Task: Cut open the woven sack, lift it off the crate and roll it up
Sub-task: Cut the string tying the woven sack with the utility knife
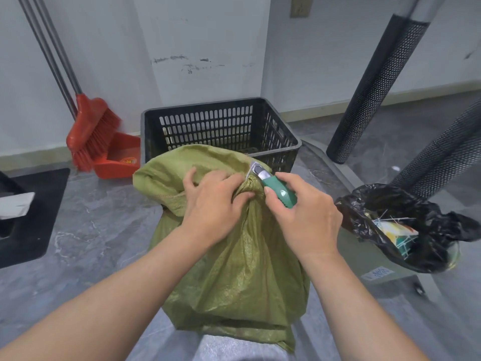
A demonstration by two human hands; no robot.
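Grey floor (pixel 104 230), bunched olive-green sack (pixel 234 269)

A red broom (pixel 91 131) stands beside a red dustpan (pixel 119 160) against the wall, a black-lined bin (pixel 442 225) holds rubbish

The grey floor (pixel 104 230) is occupied by a green woven sack (pixel 234 269), a black crate (pixel 221 126), a red dustpan (pixel 117 162) and a black mat (pixel 33 217).

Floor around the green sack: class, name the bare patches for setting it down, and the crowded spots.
Bare: floor between black mat and sack; floor between black crate and mesh tubes. Crowded: lined bin right of sack; broom and dustpan behind left.
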